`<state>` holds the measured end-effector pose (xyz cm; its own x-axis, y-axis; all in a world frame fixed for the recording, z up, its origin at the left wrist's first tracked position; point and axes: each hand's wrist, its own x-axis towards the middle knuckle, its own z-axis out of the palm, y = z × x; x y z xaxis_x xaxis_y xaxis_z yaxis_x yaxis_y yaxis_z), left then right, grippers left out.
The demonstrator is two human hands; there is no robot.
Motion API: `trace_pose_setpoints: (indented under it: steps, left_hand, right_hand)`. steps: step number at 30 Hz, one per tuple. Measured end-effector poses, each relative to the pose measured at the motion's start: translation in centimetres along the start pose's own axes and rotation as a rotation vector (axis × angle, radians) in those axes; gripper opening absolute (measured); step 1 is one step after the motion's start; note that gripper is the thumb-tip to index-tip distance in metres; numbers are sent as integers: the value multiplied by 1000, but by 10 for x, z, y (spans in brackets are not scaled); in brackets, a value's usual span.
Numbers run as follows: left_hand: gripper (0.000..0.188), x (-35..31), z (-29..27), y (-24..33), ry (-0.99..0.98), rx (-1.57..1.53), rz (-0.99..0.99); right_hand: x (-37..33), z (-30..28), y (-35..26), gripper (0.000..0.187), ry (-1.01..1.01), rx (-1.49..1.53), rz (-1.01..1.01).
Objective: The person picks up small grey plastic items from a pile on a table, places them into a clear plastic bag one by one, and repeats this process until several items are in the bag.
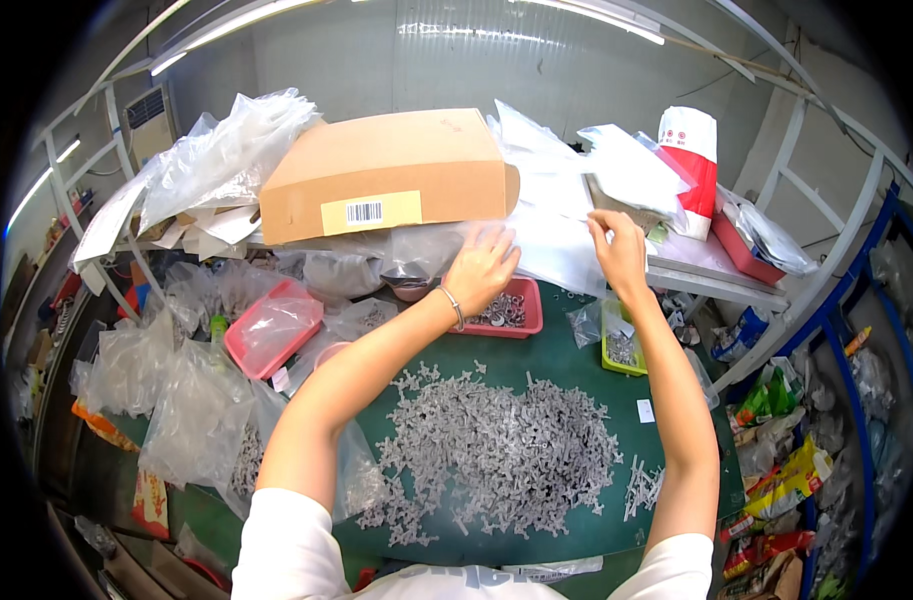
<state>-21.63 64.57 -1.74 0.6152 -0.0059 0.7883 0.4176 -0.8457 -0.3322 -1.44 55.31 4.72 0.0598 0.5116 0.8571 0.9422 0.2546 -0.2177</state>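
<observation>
Tabletop in green (578, 352) spreads below and in front of both your hands, the broadest surface within your reach. Beyond your left hand (483, 268), and mostly to the left of it, sits a brown cardboard box (386, 165) with a yellow label on its near side. Nearer to you than either hand, between your forearms, lies a wide heap of small grey parts (501, 455). Your translucent plastic sheet (556, 248) lies between your two hands, sloping down toward the table. Your left fingers are spread flat at its left side, while your right hand (618, 248) is curled at its right edge, thumb and forefinger close together; you cannot tell from here whether they pinch the film. Well left of your left hand is a pink tray (238, 352) with clear plastic in it. Just below that hand, a red tray (532, 312) holds metal pieces. Under your right wrist stands a yellow-green tray (626, 369), and a white slip (645, 410) lies nearer you, beside your right forearm. Your left wrist wears a bracelet (454, 308).
</observation>
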Motion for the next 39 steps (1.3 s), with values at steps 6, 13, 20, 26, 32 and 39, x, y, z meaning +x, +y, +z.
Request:
trace_pose_setpoints:
  steps: [6,13,20,26,32,39]
  left_hand:
    - [26,-1,-14,16,117,-230,106]
    - [33,5,-34,24,159,-316,128]
    - [30,54,-67,7,302,-337,-97]
    - [27,97,-58,-26,150,-319,-374]
    - [29,92,-36,-35,42,-277,-385]
    - [26,85,-22,-26,32,-308,-266]
  right_hand:
    - [55,25,10,19,-117,58,275]
    - [52,68,38,13,-560,-611,-161]
    - [38,67,49,6,-259,-574,-295]
    - [31,50,40,2,-98,-381,-345]
    - [28,21,24,2,148,-248,-215]
    - [34,-6,23,5,501,-164,-98]
